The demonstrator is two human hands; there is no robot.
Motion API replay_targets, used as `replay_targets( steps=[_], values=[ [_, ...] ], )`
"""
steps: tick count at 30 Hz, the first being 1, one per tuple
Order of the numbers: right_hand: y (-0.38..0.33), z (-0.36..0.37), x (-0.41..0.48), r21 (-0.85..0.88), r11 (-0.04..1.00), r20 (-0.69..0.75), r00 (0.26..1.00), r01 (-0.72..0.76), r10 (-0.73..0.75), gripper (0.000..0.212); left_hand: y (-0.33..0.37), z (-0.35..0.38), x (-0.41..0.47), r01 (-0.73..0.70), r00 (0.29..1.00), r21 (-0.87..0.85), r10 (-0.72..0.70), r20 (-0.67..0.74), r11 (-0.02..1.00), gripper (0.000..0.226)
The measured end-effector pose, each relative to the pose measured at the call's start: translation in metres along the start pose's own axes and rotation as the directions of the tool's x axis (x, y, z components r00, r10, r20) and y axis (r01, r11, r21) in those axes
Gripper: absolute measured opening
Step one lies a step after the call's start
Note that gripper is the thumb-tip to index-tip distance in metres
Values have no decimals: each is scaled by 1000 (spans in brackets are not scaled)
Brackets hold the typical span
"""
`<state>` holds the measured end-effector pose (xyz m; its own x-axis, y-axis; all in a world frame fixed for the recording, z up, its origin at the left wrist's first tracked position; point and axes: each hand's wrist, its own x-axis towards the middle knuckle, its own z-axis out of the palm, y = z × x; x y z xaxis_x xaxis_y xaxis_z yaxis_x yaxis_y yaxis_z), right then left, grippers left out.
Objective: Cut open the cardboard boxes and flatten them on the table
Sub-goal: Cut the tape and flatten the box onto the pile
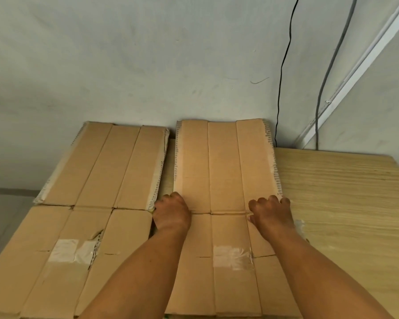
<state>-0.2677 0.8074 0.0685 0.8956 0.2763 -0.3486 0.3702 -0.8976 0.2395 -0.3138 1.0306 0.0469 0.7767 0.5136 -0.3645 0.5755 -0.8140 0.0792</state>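
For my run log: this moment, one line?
phase: flattening | left hand, right hand: on right box fold | left box: opened out

Bare left hand point(172, 211), bare right hand point(271, 214), 2 bare forearms point(143, 272)

Pretty flat, soft light, a bit dim, no hard shadows anywhere. The wall point(148, 54) behind the cardboard point(224, 169) looks grey and murky. There's a slight shine on the tape point(232, 257) stuck on the cardboard. The wide lens skews the trim point(355, 72) up right of the cardboard, and the whole shot's kinda smeary.
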Motion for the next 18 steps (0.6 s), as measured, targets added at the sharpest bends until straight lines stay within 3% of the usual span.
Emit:
replay_targets(
  steps=[3, 6, 9, 12, 15, 18],
  values=[
    [0, 6, 8, 74, 993, 42, 995, -89, 86, 45, 10, 4, 3, 63, 988, 0, -62, 138, 998, 56],
    [5, 5, 18, 249, 881, 232, 908, -402, 349, 94, 28, -2, 0, 187, 960, -47, -172, 222, 981, 70],
    [10, 9, 24, 344, 762, 427, 814, -549, 393, 126, 39, -9, 1, 326, 915, -148, -272, 299, 934, 94],
    [13, 8, 21, 404, 710, 421, 806, -577, 416, 135, 30, -17, 6, 416, 887, -229, -337, 317, 880, 103],
    [24, 7, 19, 556, 599, 341, 815, -576, 468, 134, 16, -20, 9, 367, 912, -292, -279, 302, 883, 91],
    [25, -1, 16, 758, 454, 255, 854, -467, 453, 97, 17, -20, 0, 250, 960, -375, -177, 218, 893, 65]
  ],
)
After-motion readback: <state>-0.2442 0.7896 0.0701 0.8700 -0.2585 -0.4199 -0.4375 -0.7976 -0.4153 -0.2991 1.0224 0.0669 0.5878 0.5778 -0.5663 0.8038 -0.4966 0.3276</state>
